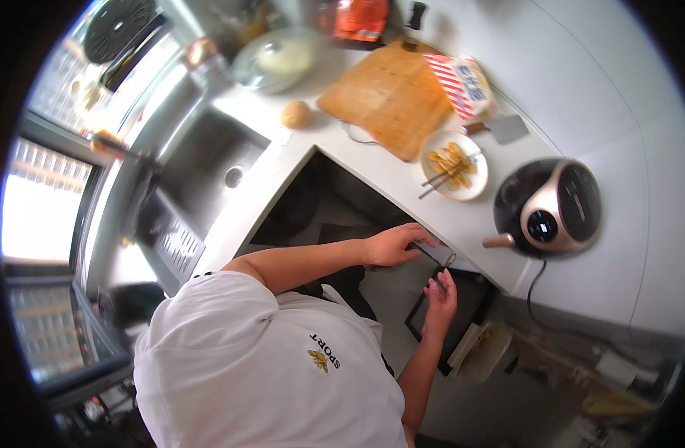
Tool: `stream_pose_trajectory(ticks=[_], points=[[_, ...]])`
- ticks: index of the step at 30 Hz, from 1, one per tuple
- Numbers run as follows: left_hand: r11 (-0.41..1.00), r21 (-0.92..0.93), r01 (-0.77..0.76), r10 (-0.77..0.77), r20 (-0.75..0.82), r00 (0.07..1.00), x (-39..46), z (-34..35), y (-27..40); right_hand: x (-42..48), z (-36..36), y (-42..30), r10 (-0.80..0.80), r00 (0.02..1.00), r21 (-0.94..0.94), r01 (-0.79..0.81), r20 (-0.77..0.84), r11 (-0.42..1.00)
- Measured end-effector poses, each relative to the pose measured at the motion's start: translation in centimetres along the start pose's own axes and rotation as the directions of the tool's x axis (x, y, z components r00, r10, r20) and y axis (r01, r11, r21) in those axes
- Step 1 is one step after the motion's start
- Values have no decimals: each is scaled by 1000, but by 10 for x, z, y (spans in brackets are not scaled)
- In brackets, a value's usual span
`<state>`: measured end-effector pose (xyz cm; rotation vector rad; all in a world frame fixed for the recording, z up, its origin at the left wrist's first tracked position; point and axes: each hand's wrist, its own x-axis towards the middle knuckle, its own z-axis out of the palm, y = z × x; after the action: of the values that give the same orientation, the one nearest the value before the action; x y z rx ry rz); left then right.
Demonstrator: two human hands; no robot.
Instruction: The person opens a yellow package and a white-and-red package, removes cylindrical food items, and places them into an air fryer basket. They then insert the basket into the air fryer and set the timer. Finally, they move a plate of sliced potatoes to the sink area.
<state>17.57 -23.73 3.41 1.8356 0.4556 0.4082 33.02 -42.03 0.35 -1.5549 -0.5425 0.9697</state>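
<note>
My left hand (396, 245) reaches below the front edge of the white countertop (370, 182). Its thumb and fingers are apart, and nothing shows between them. My right hand (442, 294) is just beside it, fingers pointing up towards the counter edge. A small shiny metal piece (450, 259) sits at the right fingertips; whether they grip it or only come near it I cannot tell. Under the hands is a dark-framed panel (457, 305) below the counter. On the counter above, a white plate (481, 187) holds yellow-brown food pieces (450, 159) with chopsticks (440, 182) across them.
A black and copper-coloured air fryer (561, 210) stands at right, its cord (533, 302) hanging over the edge. Behind the plate are a cleaver (509, 129), a wooden cutting board (387, 95) and a striped bag (460, 84). A potato-like item (296, 115) lies near the sink (208, 148).
</note>
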Motion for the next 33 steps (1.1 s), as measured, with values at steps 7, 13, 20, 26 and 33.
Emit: stream_pose_trajectory(ticks=[7, 13, 20, 26, 33], points=[[986, -37, 162, -166, -234, 958, -34, -54, -23, 100, 37, -3, 207, 971, 320, -235, 118, 918], [996, 60, 65, -38, -377, 926, -24, -87, -51, 201, 48, 21, 270, 962, 421, -257, 30, 870], [969, -83, 233, -247, -364, 898, -16, -92, -43, 247, 74, 12, 302, 953, 433, -287, 36, 854], [959, -61, 278, -282, -350, 893, 9, -66, -40, 252, 82, 8, 272, 961, 427, -226, -49, 876], [944, 139, 298, -241, -325, 915, 39, -34, -28, 224, 71, 1, 233, 972, 400, -226, 33, 888]])
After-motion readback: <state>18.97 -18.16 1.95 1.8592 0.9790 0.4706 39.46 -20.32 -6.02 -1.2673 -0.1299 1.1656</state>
